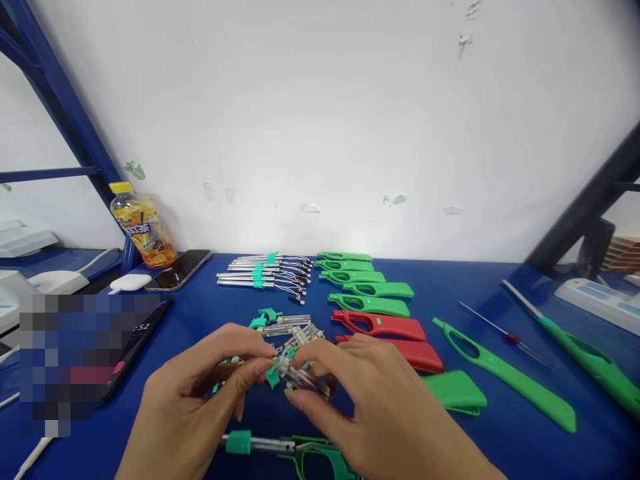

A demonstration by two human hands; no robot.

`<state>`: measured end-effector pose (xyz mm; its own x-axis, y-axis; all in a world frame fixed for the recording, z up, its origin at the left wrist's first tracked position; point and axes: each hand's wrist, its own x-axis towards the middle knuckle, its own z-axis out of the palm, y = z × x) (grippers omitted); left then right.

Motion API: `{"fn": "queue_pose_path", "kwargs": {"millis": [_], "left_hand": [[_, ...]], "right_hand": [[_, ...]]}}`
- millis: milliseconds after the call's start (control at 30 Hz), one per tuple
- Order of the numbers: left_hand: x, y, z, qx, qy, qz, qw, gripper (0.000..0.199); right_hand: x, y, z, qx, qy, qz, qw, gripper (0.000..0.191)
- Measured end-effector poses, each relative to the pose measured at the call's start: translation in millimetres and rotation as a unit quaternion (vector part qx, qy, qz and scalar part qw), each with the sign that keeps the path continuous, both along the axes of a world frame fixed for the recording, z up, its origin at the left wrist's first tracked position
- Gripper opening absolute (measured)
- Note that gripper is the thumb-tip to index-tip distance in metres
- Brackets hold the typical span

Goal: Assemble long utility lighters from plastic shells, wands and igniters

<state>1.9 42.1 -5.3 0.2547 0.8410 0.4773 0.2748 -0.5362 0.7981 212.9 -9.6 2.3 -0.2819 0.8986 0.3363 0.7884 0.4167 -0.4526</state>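
Observation:
My right hand [350, 393] is closed around a clear plastic lighter fuel tank [300, 379], tilted, with its fitted end toward the left. Thumb and fingertips of my left hand [215, 380] pinch together right at that end; what sits between them is too small to make out. Behind the hands lies a pile of clear fuel tanks [303, 333] with small teal plastic pieces [270, 315], partly covered by my fingers. Below them, a metal lighter tube with a teal collar [239, 442] rests in a green lighter shell half [320, 453], partly hidden by my right hand.
Metal tubes with wires [257, 273] lie at the back. Green lighter shells [370, 305] and red ones [383, 325] form a column. Further right are a single green shell [510, 373], a thin screwdriver [510, 337] and a whole lighter [585, 360]. Phones [183, 267] and a bottle [143, 227] stand left.

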Motion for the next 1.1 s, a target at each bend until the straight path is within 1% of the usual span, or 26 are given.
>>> {"fn": "queue_pose_path", "kwargs": {"millis": [100, 200, 333, 467, 533, 633, 700, 833, 933, 1100], "left_hand": [[-1, 0, 0.6, 0.024, 0.013, 0.004, 1.000, 0.005], [-2, -1, 0.4, 0.055, 0.032, 0.022, 0.998, 0.007], [-4, -1, -5.1, 0.117, 0.059, 0.036, 0.991, 0.011], [-8, -3, -13.7, 0.192, 0.111, 0.028, 0.975, 0.022], [-10, -3, -17.2, 0.219, 0.134, 0.022, 0.966, 0.026], [-10, -2, -20.7, 0.232, 0.155, 0.027, 0.960, 0.028], [-9, -1, -22.7, 0.243, 0.158, 0.025, 0.957, 0.031], [-6, -2, -27.7, 0.262, 0.152, 0.009, 0.953, 0.035], [-6, -4, -31.9, 0.269, 0.152, 0.008, 0.951, 0.036], [-7, -6, -36.6, 0.281, 0.155, -0.003, 0.947, 0.040]], "right_hand": [[0, 0, -0.1, 0.003, -0.001, 0.001, 1.000, 0.011], [0, 0, -0.5, 0.006, 0.000, 0.001, 1.000, 0.012], [0, 0, -1.7, 0.010, -0.002, 0.006, 1.000, 0.013], [-3, 1, -1.4, -0.048, 0.018, 0.014, 0.999, 0.009], [-4, 2, -0.5, -0.077, 0.027, 0.015, 0.997, 0.011], [-5, 3, 1.4, -0.094, 0.033, 0.021, 0.995, 0.019], [-6, 3, 2.9, -0.109, 0.040, 0.026, 0.993, 0.019], [-6, 0, 7.7, -0.169, 0.048, 0.020, 0.984, 0.012], [-5, -2, 11.9, -0.207, 0.057, 0.017, 0.977, 0.010], [-4, -4, 14.4, -0.215, 0.055, 0.027, 0.975, 0.012]]}}
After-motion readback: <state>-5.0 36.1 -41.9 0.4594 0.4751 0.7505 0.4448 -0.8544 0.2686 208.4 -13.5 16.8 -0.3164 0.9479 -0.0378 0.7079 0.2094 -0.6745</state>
